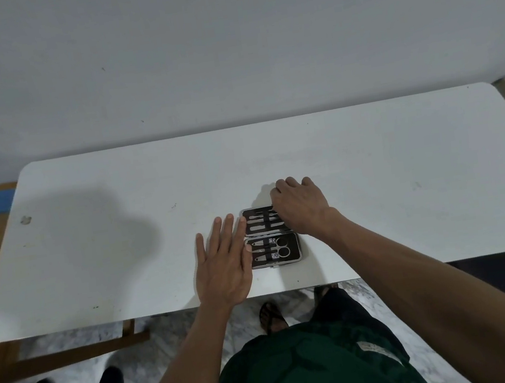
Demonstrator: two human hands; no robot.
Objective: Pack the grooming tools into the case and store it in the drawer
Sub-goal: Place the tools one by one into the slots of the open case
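My left hand (222, 262) flat, fingers straight and spread, palm down, my right hand (300, 205) knuckles up, fingers curled downward, both bare forearms stretched forward

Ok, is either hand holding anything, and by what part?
The right hand grips the open case by its far half's right end. The left hand lies flat beside it, holding nothing.
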